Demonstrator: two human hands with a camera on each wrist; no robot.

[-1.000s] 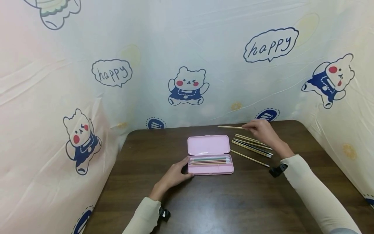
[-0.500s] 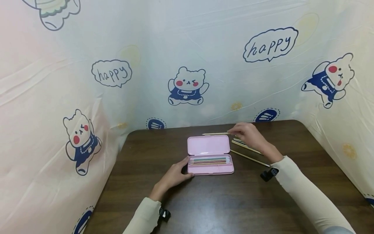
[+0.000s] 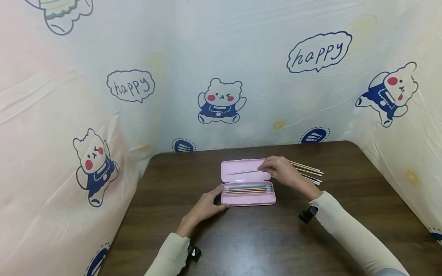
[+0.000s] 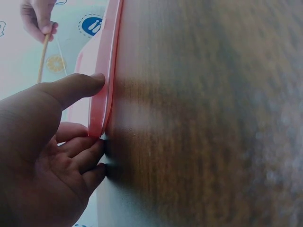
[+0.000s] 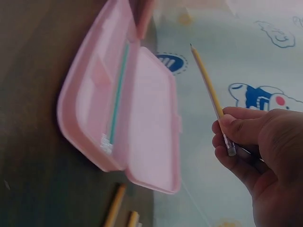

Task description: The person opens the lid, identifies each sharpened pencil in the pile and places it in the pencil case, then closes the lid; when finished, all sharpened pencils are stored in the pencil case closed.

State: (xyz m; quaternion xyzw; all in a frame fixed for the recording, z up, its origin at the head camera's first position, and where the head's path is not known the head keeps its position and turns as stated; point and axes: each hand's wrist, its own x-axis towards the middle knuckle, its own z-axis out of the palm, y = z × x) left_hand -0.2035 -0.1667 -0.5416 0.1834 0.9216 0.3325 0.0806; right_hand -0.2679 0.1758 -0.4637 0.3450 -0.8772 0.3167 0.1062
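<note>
A pink pencil case (image 3: 239, 199) lies with its lid (image 3: 229, 166) folded back on the dark wooden table. Several pencils (image 3: 246, 189) line its rear compartment, side by side. My left hand (image 3: 206, 207) holds the left end of the case, thumb at the front corner and fingers around the end. Over the lid, my right hand (image 3: 279, 170) pinches a yellow pencil (image 5: 208, 82) near its eraser end, the sharpened tip pointing left. In the right wrist view the thumb and fingertips press on the pencil just above its metal band.
More loose pencils (image 3: 307, 167) lie on the table (image 3: 165, 184) to the right of the case, partly hidden by the right hand. A cloth (image 3: 221, 50) printed with cartoon bears hangs behind and beside the table.
My right hand has carried the pencil left and toward me, from behind the loose pencils to over the open lid. The left hand has stayed at the case.
</note>
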